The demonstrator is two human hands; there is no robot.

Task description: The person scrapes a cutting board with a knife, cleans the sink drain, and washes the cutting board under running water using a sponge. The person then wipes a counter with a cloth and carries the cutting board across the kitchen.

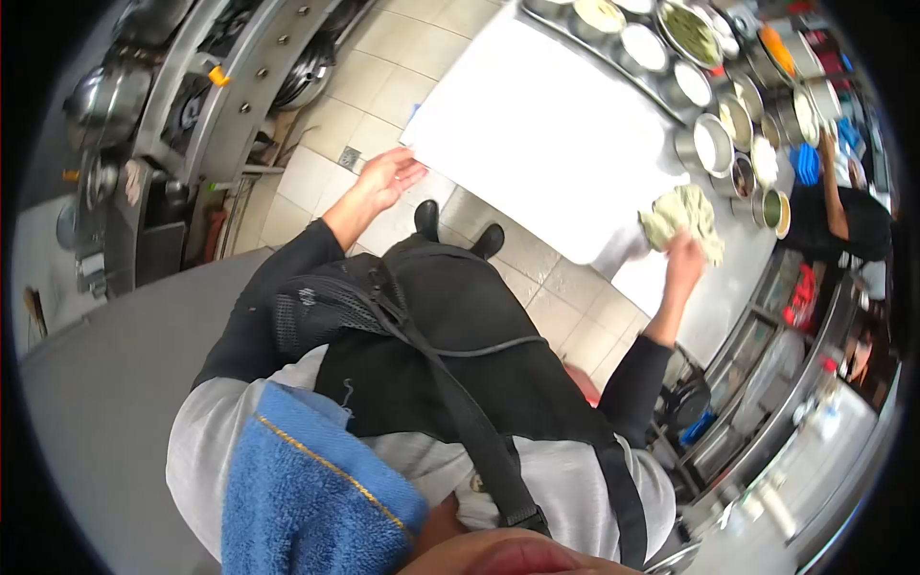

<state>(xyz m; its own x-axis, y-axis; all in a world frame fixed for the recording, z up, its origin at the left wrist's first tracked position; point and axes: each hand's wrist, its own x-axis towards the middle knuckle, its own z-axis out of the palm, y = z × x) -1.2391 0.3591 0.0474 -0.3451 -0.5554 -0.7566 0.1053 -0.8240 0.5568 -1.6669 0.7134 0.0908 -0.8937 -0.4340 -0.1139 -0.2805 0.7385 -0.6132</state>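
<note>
A crumpled pale green cloth (678, 216) is bunched under my right hand (684, 257), whose fingers are closed on it. It lies on the right side of the work surface, near several metal pots. My left hand (385, 179) is at the left near corner of a large white board (537, 125). Its fingers are stretched out and partly apart; whether they touch the board's edge I cannot tell. Glare washes out much of the board, whose rounded near corner shows above the tiled floor.
Metal containers of food (644, 48) line the board's far side. Beyond them at right, a co-worker in dark clothing (853, 220) reaches toward the pots. A steel stove counter (230, 96) stands at left. A blue towel (307, 479) hangs over my shoulder.
</note>
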